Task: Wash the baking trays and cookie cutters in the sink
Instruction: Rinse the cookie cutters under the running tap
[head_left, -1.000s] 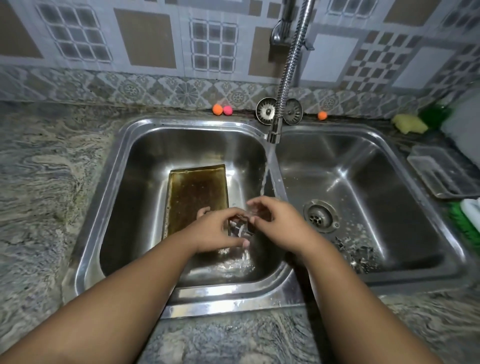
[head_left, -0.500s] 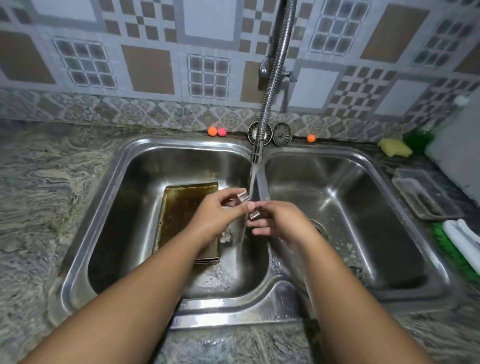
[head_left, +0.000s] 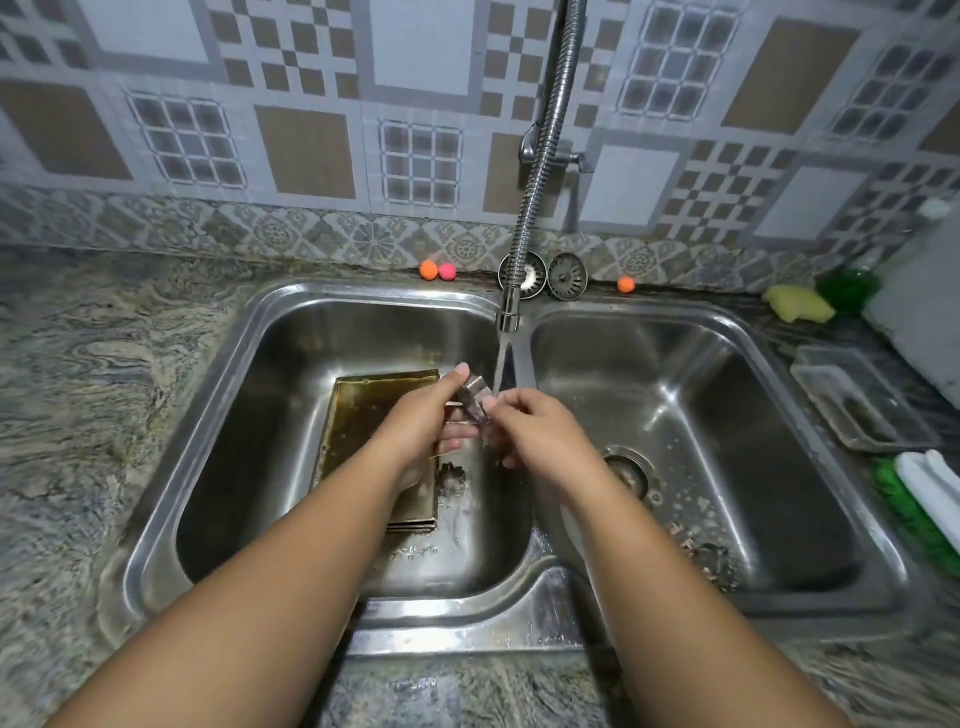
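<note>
Two hands meet over the left basin of the sink (head_left: 467, 629), right under the running tap (head_left: 509, 312). The left hand (head_left: 426, 421) pinches a metal cutter (head_left: 475, 397) at its far end, and the right hand (head_left: 540, 436) curls its fingers around the near end. Water falls straight onto it. Below, a brown tray (head_left: 374, 415) lies flat on the basin floor, its near right corner hidden by the left forearm. A second cutter (head_left: 453, 480) sits just right of the tray. On the far rim are strainers (head_left: 568, 277) and small balls (head_left: 429, 270). On the right counter are a sponge (head_left: 797, 304), a clear tub (head_left: 862, 405) and a green brush (head_left: 904, 514).
</note>
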